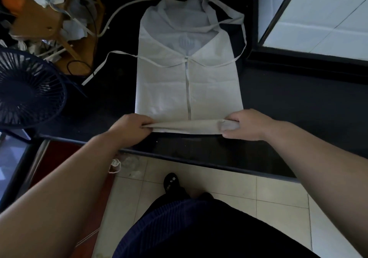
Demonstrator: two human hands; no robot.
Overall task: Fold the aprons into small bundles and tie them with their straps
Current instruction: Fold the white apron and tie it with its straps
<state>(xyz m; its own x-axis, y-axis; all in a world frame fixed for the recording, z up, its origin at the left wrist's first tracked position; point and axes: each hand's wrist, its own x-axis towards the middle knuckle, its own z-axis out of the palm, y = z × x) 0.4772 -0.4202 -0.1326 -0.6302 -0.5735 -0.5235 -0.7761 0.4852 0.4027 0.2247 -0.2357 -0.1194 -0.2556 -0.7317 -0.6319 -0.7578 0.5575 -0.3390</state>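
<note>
Now both fingers (146, 126) pinch apron's (187, 82) rolled hem.

No legible text, number, brand or sign found. One faint printed emblem (186, 42) shows through the fabric on the upper part of the apron (163, 90), which lies toward the far edge of the counter (278, 98). The mark is rounded in outline and greyish. Whether it carries lettering cannot be told: it is too blurred to read.
</note>
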